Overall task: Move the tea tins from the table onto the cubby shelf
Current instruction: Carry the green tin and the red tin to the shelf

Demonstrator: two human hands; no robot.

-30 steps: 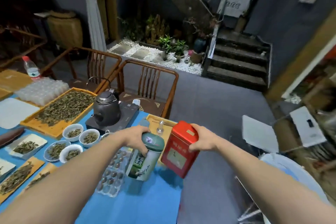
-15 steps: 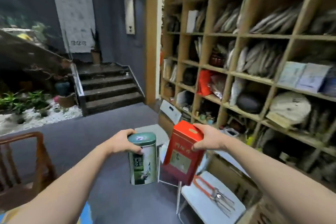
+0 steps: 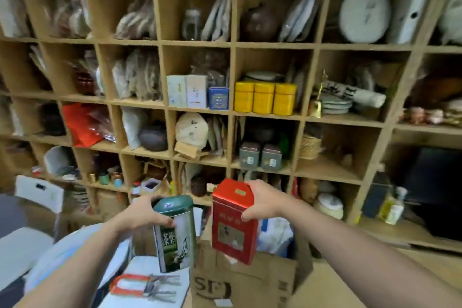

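I face the wooden cubby shelf (image 3: 232,112), which fills the view. My left hand (image 3: 143,215) grips the lid end of a green and silver tea tin (image 3: 175,235), held upright in the air. My right hand (image 3: 260,204) holds a red tea tin (image 3: 232,220) by its top, tilted slightly. Both tins hang side by side, below and in front of the lower cubbies. Three yellow tins (image 3: 265,97) and two grey tins (image 3: 260,156) stand in cubbies ahead.
Most cubbies are crowded with wrapped tea cakes, teapots, boxes and bags. A brown cardboard box (image 3: 240,282) stands on the floor right under the tins. White folding chairs (image 3: 37,207) sit at the left, one bearing orange-handled tongs (image 3: 145,287).
I have turned right from the blue tea table to face the shelf squarely. Both hands kept their tins throughout and now hold them closer to the cubbies.
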